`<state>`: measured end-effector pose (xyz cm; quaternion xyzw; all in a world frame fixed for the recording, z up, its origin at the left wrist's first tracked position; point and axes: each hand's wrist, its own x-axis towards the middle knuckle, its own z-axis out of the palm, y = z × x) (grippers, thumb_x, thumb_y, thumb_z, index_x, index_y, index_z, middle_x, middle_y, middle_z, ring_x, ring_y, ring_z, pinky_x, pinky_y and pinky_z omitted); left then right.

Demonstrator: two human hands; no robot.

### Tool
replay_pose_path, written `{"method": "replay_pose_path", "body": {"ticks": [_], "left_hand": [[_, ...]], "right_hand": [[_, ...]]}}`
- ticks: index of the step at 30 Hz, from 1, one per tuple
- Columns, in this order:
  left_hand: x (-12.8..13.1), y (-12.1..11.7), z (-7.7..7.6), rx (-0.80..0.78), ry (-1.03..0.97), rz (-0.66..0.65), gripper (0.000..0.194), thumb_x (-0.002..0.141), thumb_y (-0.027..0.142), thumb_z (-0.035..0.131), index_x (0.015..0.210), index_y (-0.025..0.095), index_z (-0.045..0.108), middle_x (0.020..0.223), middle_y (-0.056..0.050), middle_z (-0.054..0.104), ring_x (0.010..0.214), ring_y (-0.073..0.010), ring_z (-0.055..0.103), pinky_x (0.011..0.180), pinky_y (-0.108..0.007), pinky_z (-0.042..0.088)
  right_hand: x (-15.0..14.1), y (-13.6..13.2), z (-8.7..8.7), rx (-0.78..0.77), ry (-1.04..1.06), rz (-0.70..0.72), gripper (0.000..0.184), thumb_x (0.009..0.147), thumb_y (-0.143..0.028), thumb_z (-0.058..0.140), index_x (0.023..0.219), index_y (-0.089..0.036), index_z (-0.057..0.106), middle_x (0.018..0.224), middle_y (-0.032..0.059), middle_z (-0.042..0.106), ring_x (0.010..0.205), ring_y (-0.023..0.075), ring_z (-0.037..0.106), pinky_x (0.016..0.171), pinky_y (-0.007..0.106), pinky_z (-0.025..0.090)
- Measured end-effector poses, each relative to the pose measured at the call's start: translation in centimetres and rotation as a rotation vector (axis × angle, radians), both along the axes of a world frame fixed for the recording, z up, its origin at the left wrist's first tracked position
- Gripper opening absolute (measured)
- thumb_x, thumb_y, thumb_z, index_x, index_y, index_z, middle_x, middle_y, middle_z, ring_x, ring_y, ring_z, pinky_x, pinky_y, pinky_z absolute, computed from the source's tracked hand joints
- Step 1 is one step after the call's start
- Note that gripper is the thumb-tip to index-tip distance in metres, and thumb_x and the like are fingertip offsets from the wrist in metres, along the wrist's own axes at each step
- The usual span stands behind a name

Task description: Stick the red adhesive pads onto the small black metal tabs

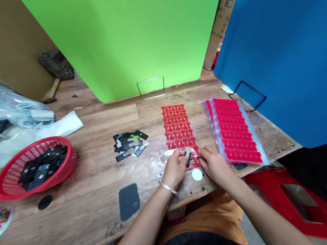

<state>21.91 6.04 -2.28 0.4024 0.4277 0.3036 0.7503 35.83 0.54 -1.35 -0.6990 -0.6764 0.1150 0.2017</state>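
Note:
My left hand (175,167) pinches a small black and silver metal piece (188,155) just above the near end of a clear sheet of red T-shaped stickers (177,126). My right hand (214,163) is closed beside it, fingertips meeting at the piece and a red sticker; what it grips is too small to name. A bangle sits on my left wrist. A pile of the same black and silver pieces (130,144) lies to the left of the sheet. A white round disc (197,174) lies on the table between my hands.
A stack of red sticker sheets (234,130) lies to the right. A red basket (13,177) with black pieces stands at the left, plastic bags (0,109) behind it. Green board (130,32) and blue board (290,44) stand on wire holders. A dark patch (129,201) marks the wooden table (98,182).

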Motion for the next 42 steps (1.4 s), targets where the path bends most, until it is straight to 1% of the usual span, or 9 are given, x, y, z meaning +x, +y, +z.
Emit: {"method": "replay_pose_path", "body": {"ticks": [4,9,14,17,21,24,27,33,42], "left_hand": [[0.0,0.0,-0.2,0.007,0.005,0.002,0.006,0.079,0.019,0.058,0.079,0.014,0.054,0.081,-0.007,0.069,0.063,-0.0124,0.066,0.064,-0.027,0.054],[0.0,-0.1,-0.3,0.018,0.032,0.007,0.002,0.08,0.015,0.055,0.08,0.013,0.055,0.08,-0.007,0.069,0.064,-0.0123,0.066,0.064,-0.027,0.054],[0.1,0.0,0.1,-0.032,0.029,0.025,0.003,0.08,0.01,0.053,0.079,0.011,0.056,0.074,-0.007,0.067,0.061,-0.0118,0.065,0.062,-0.025,0.054],[-0.1,-0.1,0.8,-0.085,-0.008,0.027,0.007,0.076,0.005,0.056,0.081,0.01,0.057,0.072,-0.007,0.067,0.061,-0.0113,0.064,0.062,-0.024,0.053],[-1.1,-1.0,2.1,-0.092,-0.086,0.011,0.022,0.07,0.002,0.061,0.09,0.009,0.058,0.078,-0.006,0.067,0.063,-0.0109,0.065,0.066,-0.023,0.053],[-1.9,-1.7,2.7,-0.1,-0.122,0.026,0.027,0.068,0.003,0.062,0.093,0.011,0.058,0.079,-0.004,0.068,0.062,-0.01,0.065,0.067,-0.022,0.053],[-2.5,-2.1,3.0,-0.12,-0.15,0.047,0.029,0.067,0.004,0.063,0.095,0.012,0.059,0.082,-0.004,0.069,0.063,-0.0102,0.065,0.069,-0.022,0.052],[-3.2,-2.2,2.7,-0.124,-0.174,0.061,0.027,0.065,0.009,0.067,0.091,0.011,0.061,0.083,-0.006,0.069,0.064,-0.0115,0.065,0.067,-0.023,0.052],[-3.2,-2.2,2.6,-0.072,-0.16,0.045,0.03,0.068,0.008,0.063,0.098,0.01,0.061,0.09,-0.008,0.069,0.074,-0.0145,0.065,0.068,-0.024,0.052]], "right_hand": [[0.3,0.1,0.1,0.054,0.057,0.014,0.012,0.076,-0.008,0.048,0.071,-0.019,0.049,0.079,0.0042,0.052,0.074,0.0174,0.051,0.068,0.027,0.04],[1.0,-0.8,1.2,0.107,0.27,0.014,0.009,0.075,-0.012,0.05,0.071,-0.02,0.051,0.076,0.0024,0.054,0.072,0.0164,0.051,0.065,0.026,0.04],[1.1,-1.3,2.5,0.073,0.614,-0.158,0.004,0.076,-0.023,0.056,0.078,-0.019,0.056,0.071,0.0007,0.058,0.059,0.0126,0.05,0.055,0.024,0.041],[0.3,-0.8,2.3,0.039,0.826,-0.195,0.012,0.072,-0.027,0.062,0.075,-0.019,0.055,0.067,0.0,0.059,0.057,0.0124,0.052,0.052,0.022,0.041],[-1.5,-0.1,1.4,0.044,0.959,-0.205,0.015,0.069,-0.027,0.064,0.073,-0.019,0.053,0.068,-0.0003,0.059,0.056,0.0116,0.053,0.05,0.022,0.042],[-2.8,0.0,1.0,0.067,0.983,-0.196,0.015,0.071,-0.026,0.063,0.076,-0.019,0.051,0.07,-0.0004,0.058,0.055,0.0112,0.053,0.05,0.022,0.043],[-3.7,0.0,0.9,0.097,0.916,-0.185,0.013,0.072,-0.024,0.061,0.078,-0.019,0.05,0.07,-0.0011,0.056,0.056,0.011,0.052,0.051,0.022,0.044],[-4.5,-0.2,1.1,0.112,0.835,-0.152,0.011,0.074,-0.023,0.059,0.08,-0.019,0.051,0.07,-0.0011,0.056,0.055,0.0107,0.052,0.05,0.021,0.043],[-4.8,-0.1,1.1,0.088,0.846,-0.133,0.009,0.074,-0.021,0.058,0.08,-0.019,0.051,0.07,-0.0023,0.055,0.052,0.0092,0.051,0.047,0.02,0.045]]}}
